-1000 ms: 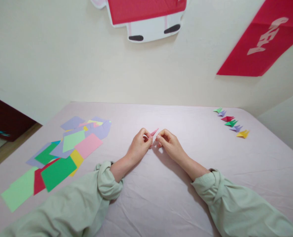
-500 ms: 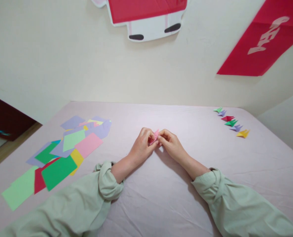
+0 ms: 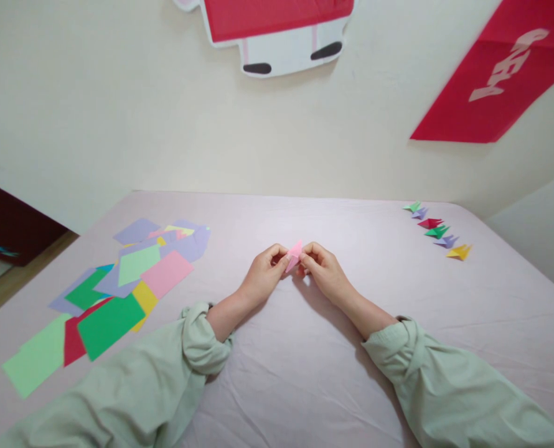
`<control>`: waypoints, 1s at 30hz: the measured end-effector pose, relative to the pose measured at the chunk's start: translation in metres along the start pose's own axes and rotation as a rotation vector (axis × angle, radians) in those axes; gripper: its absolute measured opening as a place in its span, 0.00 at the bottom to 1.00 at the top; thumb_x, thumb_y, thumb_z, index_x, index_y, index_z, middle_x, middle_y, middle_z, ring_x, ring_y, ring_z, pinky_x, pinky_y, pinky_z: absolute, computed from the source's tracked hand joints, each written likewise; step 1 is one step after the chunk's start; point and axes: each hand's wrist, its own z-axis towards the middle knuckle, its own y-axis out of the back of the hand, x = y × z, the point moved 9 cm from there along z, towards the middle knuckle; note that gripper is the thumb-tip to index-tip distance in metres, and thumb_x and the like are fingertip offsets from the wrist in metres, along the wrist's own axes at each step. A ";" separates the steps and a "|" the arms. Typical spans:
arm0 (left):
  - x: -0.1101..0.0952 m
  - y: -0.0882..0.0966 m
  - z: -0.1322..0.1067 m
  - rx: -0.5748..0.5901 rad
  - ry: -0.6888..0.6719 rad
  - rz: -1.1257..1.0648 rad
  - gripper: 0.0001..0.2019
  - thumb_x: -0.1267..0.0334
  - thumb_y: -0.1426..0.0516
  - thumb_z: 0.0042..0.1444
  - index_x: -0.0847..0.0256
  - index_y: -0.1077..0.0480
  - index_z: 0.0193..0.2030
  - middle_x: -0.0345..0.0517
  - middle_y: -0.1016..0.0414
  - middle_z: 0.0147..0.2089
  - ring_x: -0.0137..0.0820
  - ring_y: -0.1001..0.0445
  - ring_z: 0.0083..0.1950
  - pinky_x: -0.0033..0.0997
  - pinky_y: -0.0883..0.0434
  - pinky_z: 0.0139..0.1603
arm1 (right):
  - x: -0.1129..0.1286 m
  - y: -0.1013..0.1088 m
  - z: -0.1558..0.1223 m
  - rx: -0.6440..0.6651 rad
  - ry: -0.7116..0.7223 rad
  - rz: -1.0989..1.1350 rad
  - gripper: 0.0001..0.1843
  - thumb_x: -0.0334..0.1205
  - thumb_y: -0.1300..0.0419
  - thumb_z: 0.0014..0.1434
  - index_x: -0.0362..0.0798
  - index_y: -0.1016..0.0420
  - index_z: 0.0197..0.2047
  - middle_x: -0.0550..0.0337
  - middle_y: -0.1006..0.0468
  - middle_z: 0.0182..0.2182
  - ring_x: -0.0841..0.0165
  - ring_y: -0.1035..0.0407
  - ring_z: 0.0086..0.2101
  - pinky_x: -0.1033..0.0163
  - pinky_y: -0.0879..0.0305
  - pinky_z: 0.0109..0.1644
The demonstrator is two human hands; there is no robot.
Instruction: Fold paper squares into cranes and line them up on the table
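A small folded piece of pink paper (image 3: 294,256) is held between my two hands, above the middle of the table. My left hand (image 3: 264,271) pinches its left side between thumb and fingers. On the other side, my right hand (image 3: 322,269) grips the right edge with thumb and forefinger. The paper has pointed ends at top and bottom, like an origami shape. Some of its right part is covered by my right fingertips.
Loose coloured paper sheets (image 3: 112,325) lie overlapping on the table's left. Several folded paper cranes (image 3: 438,231) stand in a slanting row at the far right. A pale cloth (image 3: 300,379) covers the table, which meets a wall (image 3: 277,137) at the back.
My left hand has shifted slightly left and its fingers have drawn back, showing more of the pink paper. My right hand has stayed nearly in place.
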 end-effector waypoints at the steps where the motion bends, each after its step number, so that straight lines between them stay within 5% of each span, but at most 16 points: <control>1: 0.000 0.001 0.000 -0.006 0.000 -0.002 0.11 0.57 0.45 0.60 0.63 0.32 0.31 0.37 0.33 0.27 0.24 0.37 0.29 0.24 0.39 0.31 | 0.000 0.000 0.000 0.001 -0.008 0.013 0.11 0.47 0.42 0.60 0.48 0.33 0.32 0.65 0.28 0.23 0.72 0.33 0.25 0.65 0.37 0.31; 7: 0.000 0.000 0.000 -0.001 -0.013 0.040 0.10 0.57 0.43 0.59 0.62 0.28 0.34 0.39 0.29 0.30 0.24 0.33 0.28 0.23 0.35 0.29 | 0.001 -0.003 0.001 0.009 -0.020 0.051 0.15 0.52 0.40 0.58 0.48 0.33 0.33 0.64 0.29 0.26 0.72 0.33 0.25 0.66 0.36 0.29; 14: 0.007 -0.002 -0.001 0.005 0.007 -0.037 0.09 0.57 0.43 0.58 0.62 0.29 0.36 0.39 0.30 0.29 0.25 0.30 0.28 0.23 0.31 0.28 | 0.000 -0.002 0.002 0.007 0.002 0.010 0.08 0.43 0.41 0.57 0.48 0.32 0.33 0.64 0.28 0.26 0.72 0.32 0.25 0.66 0.36 0.29; 23: 0.013 -0.001 -0.001 -0.034 0.121 -0.149 0.12 0.55 0.41 0.56 0.61 0.34 0.39 0.37 0.29 0.28 0.24 0.30 0.25 0.23 0.33 0.25 | -0.001 -0.003 0.001 0.015 -0.001 -0.022 0.07 0.42 0.43 0.57 0.47 0.34 0.32 0.65 0.28 0.25 0.73 0.33 0.24 0.66 0.37 0.29; 30: 0.007 0.000 -0.002 -0.050 0.082 -0.018 0.11 0.56 0.42 0.57 0.60 0.37 0.36 0.35 0.32 0.27 0.22 0.36 0.24 0.21 0.41 0.24 | 0.000 -0.009 -0.002 0.044 0.026 -0.070 0.09 0.44 0.42 0.59 0.48 0.33 0.32 0.64 0.28 0.27 0.72 0.31 0.26 0.66 0.35 0.31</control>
